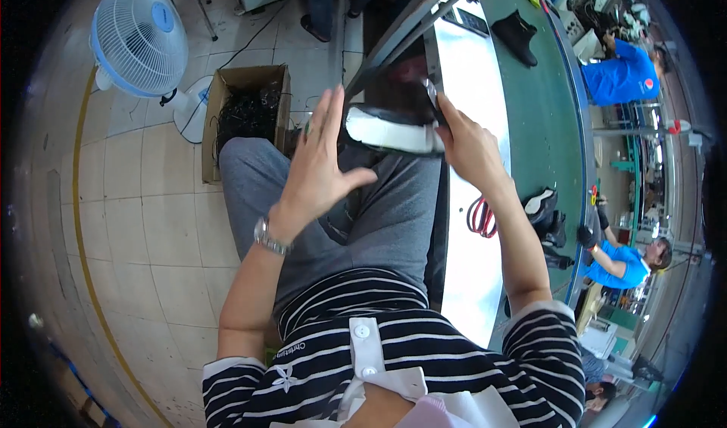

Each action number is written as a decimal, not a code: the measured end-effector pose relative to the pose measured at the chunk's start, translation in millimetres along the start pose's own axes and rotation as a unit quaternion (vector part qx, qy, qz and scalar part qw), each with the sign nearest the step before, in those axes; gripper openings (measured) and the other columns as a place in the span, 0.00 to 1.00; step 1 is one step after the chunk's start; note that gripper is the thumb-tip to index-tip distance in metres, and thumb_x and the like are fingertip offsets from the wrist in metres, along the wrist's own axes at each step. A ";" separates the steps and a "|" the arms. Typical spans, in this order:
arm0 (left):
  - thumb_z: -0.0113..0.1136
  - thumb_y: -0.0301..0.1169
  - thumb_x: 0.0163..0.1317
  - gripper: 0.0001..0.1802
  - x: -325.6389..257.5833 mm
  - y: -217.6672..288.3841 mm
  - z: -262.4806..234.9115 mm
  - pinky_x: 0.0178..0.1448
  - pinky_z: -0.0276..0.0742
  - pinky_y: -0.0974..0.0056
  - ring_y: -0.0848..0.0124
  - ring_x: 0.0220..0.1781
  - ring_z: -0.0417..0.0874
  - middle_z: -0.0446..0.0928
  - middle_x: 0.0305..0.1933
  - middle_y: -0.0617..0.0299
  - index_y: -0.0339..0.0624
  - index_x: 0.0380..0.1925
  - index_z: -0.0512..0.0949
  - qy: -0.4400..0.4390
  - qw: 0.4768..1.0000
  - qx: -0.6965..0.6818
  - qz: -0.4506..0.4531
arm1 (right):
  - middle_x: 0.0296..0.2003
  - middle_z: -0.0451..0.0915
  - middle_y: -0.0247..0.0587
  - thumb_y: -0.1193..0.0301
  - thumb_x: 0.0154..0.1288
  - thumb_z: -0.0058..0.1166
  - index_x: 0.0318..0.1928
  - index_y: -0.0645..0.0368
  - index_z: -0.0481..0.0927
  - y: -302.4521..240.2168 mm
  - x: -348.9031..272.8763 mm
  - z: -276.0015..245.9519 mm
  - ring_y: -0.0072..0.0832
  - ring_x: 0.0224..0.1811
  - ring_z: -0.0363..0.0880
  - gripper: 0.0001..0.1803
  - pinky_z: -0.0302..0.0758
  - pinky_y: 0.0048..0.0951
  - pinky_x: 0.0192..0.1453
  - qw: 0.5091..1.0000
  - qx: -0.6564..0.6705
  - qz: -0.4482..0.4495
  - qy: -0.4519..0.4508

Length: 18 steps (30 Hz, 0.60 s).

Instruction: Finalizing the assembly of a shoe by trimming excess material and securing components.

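Note:
In front of my lap is a dark boot [394, 135], smeared by motion, with its pale, whitish underside facing me. My right hand [471, 148] grips its right end, thumb and fingers closed on the edge. A small shiny piece [431, 91] shows by those fingertips; what it is I cannot make out. My left hand [314, 163] is just left of the boot, fingers stretched upward and thumb spread, holding nothing. A wristwatch [271, 237] is on my left wrist.
A white metal work surface [477, 277] runs along my right, with red and black loops [481, 217] on it. Beyond is a green belt [522, 110] bearing a black boot [516, 37] and more dark footwear [547, 214]. A cardboard box [210, 159] and a fan [141, 40] stand left.

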<state>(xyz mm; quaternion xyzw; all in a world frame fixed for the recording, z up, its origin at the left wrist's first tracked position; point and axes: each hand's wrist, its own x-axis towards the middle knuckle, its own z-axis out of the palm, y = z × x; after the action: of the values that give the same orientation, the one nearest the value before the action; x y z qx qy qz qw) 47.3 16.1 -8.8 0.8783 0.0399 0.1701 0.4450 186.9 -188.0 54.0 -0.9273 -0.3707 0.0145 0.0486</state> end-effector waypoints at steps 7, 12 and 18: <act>0.65 0.48 0.58 0.39 -62.0 11.5 -18.1 0.48 0.77 0.55 0.50 0.47 0.81 0.68 0.57 0.40 0.29 0.59 0.65 -0.021 0.980 -0.133 -0.149 | 0.36 0.83 0.41 0.75 0.69 0.51 0.71 0.58 0.55 -53.0 -44.2 -43.0 0.26 0.30 0.83 0.33 0.78 0.28 0.39 0.904 0.330 0.064 -0.264; 0.52 0.40 0.69 0.18 -58.0 1.3 -45.1 0.35 0.73 0.53 0.49 0.32 0.80 0.78 0.26 0.44 0.33 0.34 0.79 0.080 0.981 0.003 -0.179 | 0.40 0.80 0.42 0.74 0.68 0.53 0.73 0.53 0.53 -71.2 -33.3 -42.8 0.26 0.43 0.80 0.36 0.74 0.29 0.51 0.889 0.329 -0.024 -0.317; 0.51 0.36 0.70 0.17 -76.3 6.9 -37.4 0.30 0.70 0.55 0.48 0.28 0.80 0.76 0.27 0.41 0.30 0.35 0.78 0.028 0.978 -0.091 -0.185 | 0.32 0.83 0.54 0.75 0.67 0.49 0.71 0.57 0.55 -112.0 1.8 -71.1 0.45 0.33 0.84 0.33 0.78 0.39 0.41 0.871 0.124 -0.073 -0.469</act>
<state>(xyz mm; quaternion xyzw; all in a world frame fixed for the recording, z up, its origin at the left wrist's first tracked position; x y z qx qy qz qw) -37.4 23.9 -3.0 0.8062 0.1985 0.1127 0.5459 115.8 -111.7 136.0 -0.7679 -0.4122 0.4900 -0.0159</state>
